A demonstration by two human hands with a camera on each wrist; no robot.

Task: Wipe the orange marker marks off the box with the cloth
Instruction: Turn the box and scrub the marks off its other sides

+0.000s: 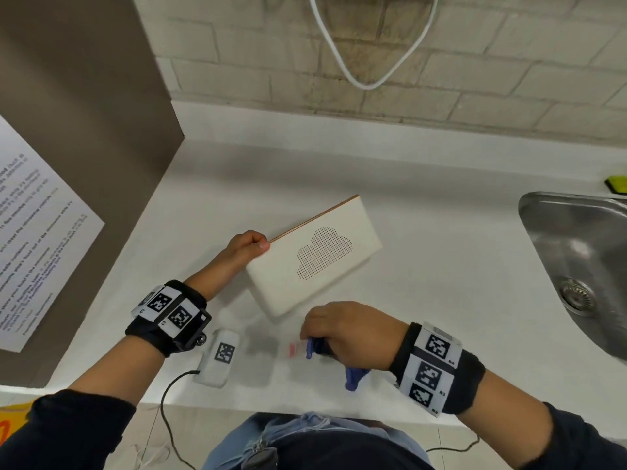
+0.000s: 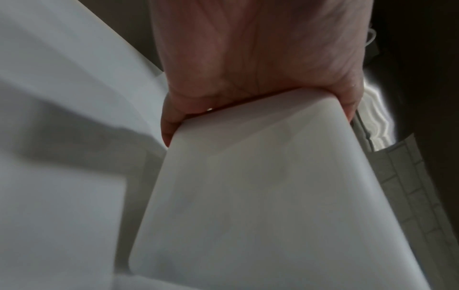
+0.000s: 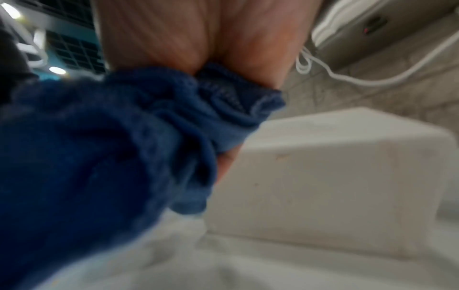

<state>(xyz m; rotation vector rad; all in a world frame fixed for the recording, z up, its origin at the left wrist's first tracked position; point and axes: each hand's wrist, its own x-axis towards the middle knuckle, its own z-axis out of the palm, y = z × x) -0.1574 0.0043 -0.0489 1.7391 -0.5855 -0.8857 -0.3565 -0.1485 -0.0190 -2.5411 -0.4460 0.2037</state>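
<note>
A cream-white flat box [image 1: 314, 256] with a dotted cloud pattern on top lies slantwise on the white counter. My left hand [image 1: 249, 244] grips its far left corner, with the fingers curled round the box [image 2: 273, 186] edge in the left wrist view. My right hand [image 1: 339, 329] holds a bunched blue cloth [image 1: 353, 374] just in front of the box's near end, low over the counter. The cloth [image 3: 111, 147] fills the left of the right wrist view, beside the box [image 3: 335, 186]. A faint brownish streak shows on that near face. No clear orange marks show on top.
A small white device [image 1: 219, 357] with a black tag and cable lies near the counter's front edge. A small red-marked thing [image 1: 292, 349] sits left of my right hand. A steel sink [image 1: 576, 266] is at the right, a brown panel [image 1: 84, 130] at the left.
</note>
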